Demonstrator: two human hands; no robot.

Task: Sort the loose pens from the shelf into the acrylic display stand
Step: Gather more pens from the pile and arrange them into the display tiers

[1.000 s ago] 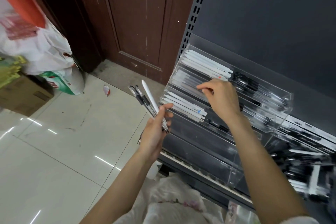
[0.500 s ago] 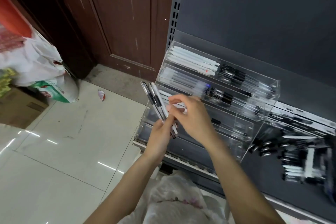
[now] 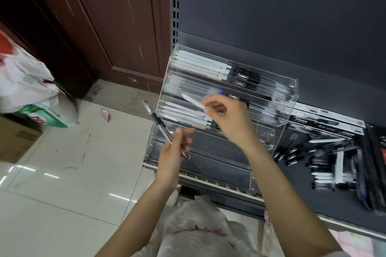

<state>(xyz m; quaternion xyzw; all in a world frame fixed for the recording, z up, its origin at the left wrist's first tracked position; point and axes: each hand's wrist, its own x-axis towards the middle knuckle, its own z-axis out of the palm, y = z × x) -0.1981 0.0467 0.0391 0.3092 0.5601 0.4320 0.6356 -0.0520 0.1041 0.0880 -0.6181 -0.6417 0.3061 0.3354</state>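
Dark grey metal shelf [image 3: 313, 200] with its slotted upright carries everything. On its left end stands the tiered clear acrylic display stand [image 3: 290, 98], near the shelf's left edge and front lip. Upper tiers hold white pens at left, black-capped pens at right. The two lowest tiers look bare, though glare makes this uncertain.

Loose black and white pens [image 3: 317, 154] lie scattered on the shelf to the right of the stand, beside flat black boxes [image 3: 325, 119].

Right hand [image 3: 227, 119]: thumb and fingers pinch one slim white pen [image 3: 192, 100] near its rear end, tip pointing up-left, held in front of the stand's middle tiers, not yet in a slot.

Left hand [image 3: 173, 152]: fingers wrapped round a small bundle of black-and-clear pens [image 3: 160, 127], held left of the stand, clear of it.

Step in hand (judgement): placing the white pen; sorting partly done, much of the loose pile remains. The third tier from the top already holds matching white pens at left, a likely destination.

Next move calls for: level the pen with the tier's row, carry it over the acrylic front lip, lower it flat beside the others.

Room: tier openings are shallow, each overhung by the tier above, so entry should be from the front. Open floor to the left gives the left hand free space.
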